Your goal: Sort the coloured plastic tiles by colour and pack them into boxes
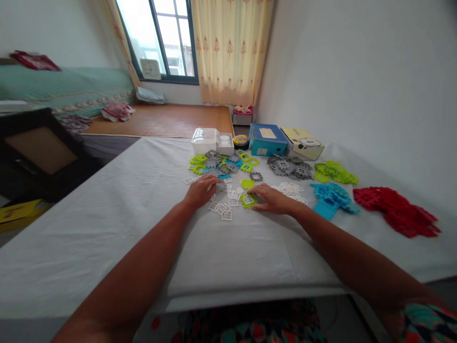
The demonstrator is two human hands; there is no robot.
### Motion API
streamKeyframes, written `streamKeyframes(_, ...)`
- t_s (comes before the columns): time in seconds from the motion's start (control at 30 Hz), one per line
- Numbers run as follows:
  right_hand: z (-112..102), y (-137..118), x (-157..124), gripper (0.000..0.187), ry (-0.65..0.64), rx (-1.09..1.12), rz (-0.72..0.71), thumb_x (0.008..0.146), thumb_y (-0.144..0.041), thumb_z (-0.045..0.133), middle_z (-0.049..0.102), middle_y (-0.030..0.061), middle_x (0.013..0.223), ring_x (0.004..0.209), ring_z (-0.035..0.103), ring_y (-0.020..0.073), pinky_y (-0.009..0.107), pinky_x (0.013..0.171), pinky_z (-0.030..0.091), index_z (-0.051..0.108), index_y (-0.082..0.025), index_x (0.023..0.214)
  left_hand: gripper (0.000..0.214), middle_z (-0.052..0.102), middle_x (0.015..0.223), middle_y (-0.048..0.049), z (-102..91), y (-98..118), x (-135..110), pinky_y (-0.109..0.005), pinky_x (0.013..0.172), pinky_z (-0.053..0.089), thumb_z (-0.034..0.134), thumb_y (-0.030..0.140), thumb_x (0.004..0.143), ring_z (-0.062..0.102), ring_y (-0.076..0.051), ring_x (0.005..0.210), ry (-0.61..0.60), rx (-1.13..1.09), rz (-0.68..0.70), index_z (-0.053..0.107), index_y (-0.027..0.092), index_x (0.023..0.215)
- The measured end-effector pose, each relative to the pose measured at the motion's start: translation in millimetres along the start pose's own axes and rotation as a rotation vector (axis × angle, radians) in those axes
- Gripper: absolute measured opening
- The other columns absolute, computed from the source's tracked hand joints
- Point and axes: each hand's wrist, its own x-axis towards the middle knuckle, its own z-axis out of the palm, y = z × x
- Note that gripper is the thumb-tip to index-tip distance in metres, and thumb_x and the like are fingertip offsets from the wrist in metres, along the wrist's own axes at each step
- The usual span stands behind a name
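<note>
Okay, right hand (273, 199): thumb and forefinger parted at the right side of a lime-green piece (244, 204) with a white window-shaped frame (248, 199) lying over it; can't tell if it grips either. Left hand (203, 190): fingers reaching right over the left part of loose white frames (226, 215); can't tell if anything is pinched. Step in hand looks like picking through loose pieces between the hands, sorting by colour as best guess. Next move likely calls for a light pinch on the white frame's edge, lifting it clear without dragging the green along; thin pieces overlap, so neighbours could snag. Just far of the hands: another green piece (247, 183), a grey ring piece (256, 176), then a mixed green, grey and blue pile (214, 162). To the right, single-colour heaps on the counter (107, 214): white heap (290, 190), grey heap (291, 166), green heap (335, 171), blue heap (332, 197), red heap (394, 209) furthest right. Far side: clear container (204, 138), round tin (241, 141), blue box (268, 140), yellow box (303, 143)
</note>
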Motion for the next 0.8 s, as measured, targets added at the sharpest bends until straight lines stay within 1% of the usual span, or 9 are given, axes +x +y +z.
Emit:
streamKeyframes(0.13, 7.2, 5.4, -3.5, 0.054, 0.126, 0.073, 0.025, 0.072, -0.031, 0.075, 0.061, 0.0124, 0.115, 0.107, 0.057, 0.026, 0.043, 0.093, 0.047, 0.059, -0.017, 0.121, 0.031, 0.069, 0.106, -0.0021, 1.5, -0.2, 2.0, -0.032, 0.094, 0.048, 0.044, 0.017, 0.087, 0.062, -0.018, 0.1, -0.027, 0.008, 0.0, 0.068, 0.024, 0.106)
streamKeyframes(0.2, 10.0, 2.6, -5.7, 0.057, 0.213, 0.085, 0.029, 0.073, -0.023, 0.072, 0.057, 0.0128, 0.118, 0.105, 0.058, 0.0244, 0.041, 0.09, 0.05, 0.055, -0.018, 0.126, 0.03, 0.07, 0.106, -0.0023, 3.2, 0.1, 2.6, -0.032, 0.094, 0.048, 0.045, 0.016, 0.087, 0.062, -0.018, 0.1, -0.033, 0.011, 0.014, 0.068, 0.023, 0.105)
streamKeyframes(0.27, 10.7, -2.6, -7.2, 0.06, 0.3, 0.042, -0.003, 0.076, -0.014, 0.065, 0.051, 0.0131, 0.125, 0.111, 0.055, 0.024, 0.041, 0.092, 0.05, 0.048, -0.02, 0.133, 0.03, 0.07, 0.106, -0.0023, 4.8, 0.7, 2.8, -0.032, 0.093, 0.048, 0.045, 0.016, 0.087, 0.062, -0.018, 0.1, -0.041, 0.012, 0.031, 0.068, 0.023, 0.105)
streamKeyframes(0.4, 8.1, -9.5, -8.4, 0.063, 0.305, -0.106, -0.153, 0.083, -0.002, 0.045, 0.048, 0.0094, 0.131, 0.125, 0.045, 0.0226, 0.044, 0.103, 0.044, 0.041, -0.029, 0.14, 0.031, 0.07, 0.107, -0.0019, 4.3, 3.5, 2.1, -0.031, 0.093, 0.048, 0.044, 0.015, 0.087, 0.062, -0.017, 0.101, -0.052, 0.015, 0.045, 0.068, 0.024, 0.106)
streamKeyframes(0.47, 6.3, -8.1, -8.8, 0.062, 0.325, -0.137, -0.16, 0.084, -0.001, 0.042, 0.049, 0.0089, 0.129, 0.124, 0.046, 0.0223, 0.044, 0.104, 0.044, 0.041, -0.029, 0.139, 0.031, 0.07, 0.106, -0.0019, 2.3, 4.7, 1.7, -0.031, 0.093, 0.048, 0.044, 0.015, 0.087, 0.063, -0.017, 0.1, -0.051, 0.015, 0.03, 0.068, 0.024, 0.106)
streamKeyframes(0.57, 3.6, -1.8, -10.0, 0.058, 0.449, -0.123, -0.092, 0.085, -0.007, 0.047, 0.048, 0.0099, 0.131, 0.125, 0.046, 0.0228, 0.043, 0.105, 0.043, 0.041, -0.027, 0.139, 0.032, 0.07, 0.106, -0.0015, -0.5, 4.5, 1.3, -0.031, 0.094, 0.048, 0.045, 0.015, 0.086, 0.063, -0.017, 0.1, -0.056, 0.014, 0.008, 0.068, 0.024, 0.105)
streamKeyframes(0.67, -2.9, 10.6, -12.0, 0.054, 0.541, -0.111, -0.026, 0.084, -0.019, 0.059, 0.051, 0.0109, 0.129, 0.123, 0.048, 0.0242, 0.043, 0.103, 0.044, 0.045, -0.025, 0.136, 0.032, 0.07, 0.106, -0.0012, -1.3, 1.1, 0.8, -0.031, 0.094, 0.048, 0.045, 0.017, 0.086, 0.063, -0.017, 0.1, -0.05, 0.015, -0.015, 0.069, 0.026, 0.106)
streamKeyframes(0.73, -14.4, 27.3, -15.5, 0.047, 0.579, -0.153, 0.028, 0.082, -0.028, 0.064, 0.057, 0.0108, 0.124, 0.119, 0.052, 0.0261, 0.045, 0.101, 0.044, 0.053, -0.023, 0.128, 0.031, 0.07, 0.105, -0.0015, -0.6, -2.3, 0.4, -0.031, 0.093, 0.049, 0.045, 0.019, 0.086, 0.064, -0.017, 0.098, -0.045, 0.016, -0.025, 0.069, 0.026, 0.105)
streamKeyframes(0.8, -34.2, 53.3, -24.2, 0.038, 0.612, -0.219, 0.125, 0.08, -0.033, 0.066, 0.062, 0.0105, 0.118, 0.114, 0.055, 0.0275, 0.047, 0.1, 0.043, 0.061, -0.022, 0.117, 0.031, 0.07, 0.104, -0.002, 0.4, -5.8, 0.3, -0.031, 0.092, 0.049, 0.044, 0.021, 0.087, 0.064, -0.018, 0.098, -0.044, 0.019, -0.024, 0.07, 0.026, 0.104)
